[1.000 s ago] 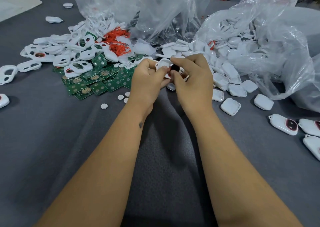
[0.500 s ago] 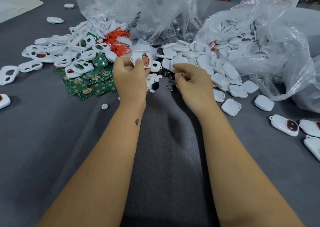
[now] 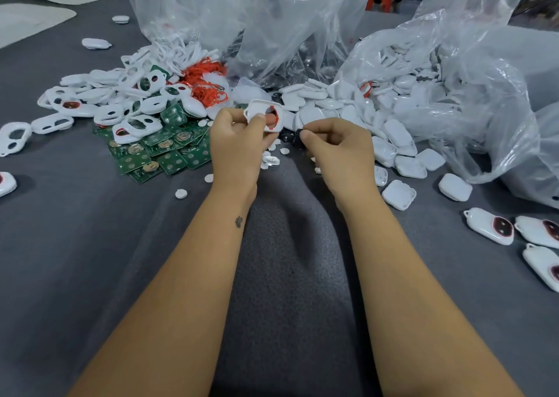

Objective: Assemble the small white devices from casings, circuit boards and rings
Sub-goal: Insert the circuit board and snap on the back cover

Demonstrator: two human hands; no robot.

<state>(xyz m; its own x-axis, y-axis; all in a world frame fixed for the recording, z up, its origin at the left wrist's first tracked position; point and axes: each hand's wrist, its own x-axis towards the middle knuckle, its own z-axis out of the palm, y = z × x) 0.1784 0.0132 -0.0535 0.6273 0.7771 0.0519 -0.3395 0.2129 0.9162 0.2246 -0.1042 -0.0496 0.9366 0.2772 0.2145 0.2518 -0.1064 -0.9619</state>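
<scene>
Head view: I see my left hand (image 3: 239, 142) gripping a white plastic casing with a red ring in its opening (image 3: 263, 115), lifted over the grey cloth counter (image 3: 90, 245) beside green circuit boards (image 3: 160, 154). My right hand (image 3: 338, 151) pinches a small black round part (image 3: 298, 135) just beside it.

No text, label, brand, number or sign can be read anywhere in the view. The green circuit boards (image 3: 157, 151) heaped toward the tabletop's far left carry only gold pads and fine markings too small to make out. The white casings (image 3: 338, 106) and the clear plastic bags (image 3: 453, 72) along the far edge show no legible print.
</scene>
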